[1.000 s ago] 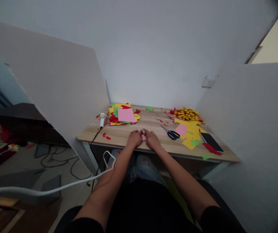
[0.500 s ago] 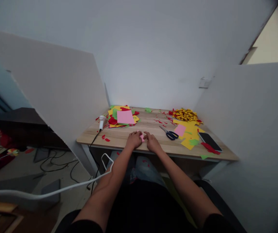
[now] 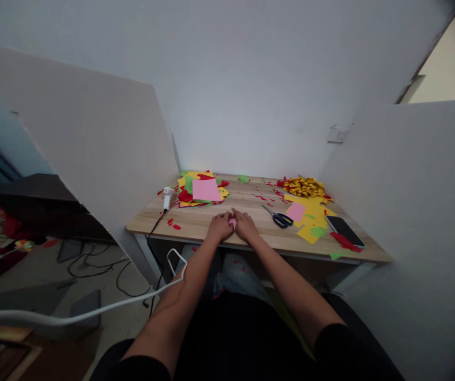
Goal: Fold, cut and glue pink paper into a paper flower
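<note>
Near the table's front edge, a small pink piece of felt or paper [image 3: 233, 223] shows between my two hands, mostly covered by them. My left hand [image 3: 221, 226] is curled over its left side, fingers bent down onto it. From the other side my right hand [image 3: 245, 226] presses its fingers together at the piece, the fingertips meeting those of the left. How the piece is folded cannot be made out. To the right of my hands lie dark-handled scissors [image 3: 280, 218], blades pointing up and left, touched by neither hand.
A larger pink sheet [image 3: 206, 190] tops a pile of coloured scraps at the back left, beside a white glue gun [image 3: 167, 199] with a black cord. Yellow sheets [image 3: 307, 233], a phone [image 3: 345, 230] and a heap of yellow fringed strips [image 3: 305, 187] occupy the right. Partitions flank the table [image 3: 196, 225].
My right hand has moved left and inward, closing its fingers at the pink piece against my left hand. Less of the piece shows now. The left hand stays nearly in place.
</note>
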A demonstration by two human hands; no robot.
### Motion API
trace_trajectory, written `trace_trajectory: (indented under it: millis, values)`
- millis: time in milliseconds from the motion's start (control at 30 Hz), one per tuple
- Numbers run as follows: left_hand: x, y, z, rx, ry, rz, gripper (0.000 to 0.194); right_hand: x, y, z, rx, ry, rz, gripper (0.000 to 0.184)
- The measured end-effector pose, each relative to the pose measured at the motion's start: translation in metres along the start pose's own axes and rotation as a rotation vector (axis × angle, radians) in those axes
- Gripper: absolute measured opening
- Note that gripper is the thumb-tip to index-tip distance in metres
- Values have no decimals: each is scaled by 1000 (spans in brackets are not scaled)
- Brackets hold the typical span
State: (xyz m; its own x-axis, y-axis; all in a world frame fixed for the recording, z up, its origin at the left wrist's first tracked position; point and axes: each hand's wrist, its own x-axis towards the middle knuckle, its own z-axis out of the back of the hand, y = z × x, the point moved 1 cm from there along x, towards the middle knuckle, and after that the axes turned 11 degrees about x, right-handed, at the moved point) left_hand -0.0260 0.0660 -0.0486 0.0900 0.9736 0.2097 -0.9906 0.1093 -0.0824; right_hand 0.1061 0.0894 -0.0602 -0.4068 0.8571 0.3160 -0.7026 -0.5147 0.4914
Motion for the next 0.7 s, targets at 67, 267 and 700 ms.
trace_trajectory:
  millis: [67,267,700]
  values:
    - [-1,0,1,-1,0,-7,38,3,0,-1,1,-10,-4,39]
    - [0,1,-3,-14,-21,-31,38,1,-2,1,21,-22,-14,37]
    - [-1,-2,-1,-18,-6,-17,38,-6,2,1,16,-47,-38,38]
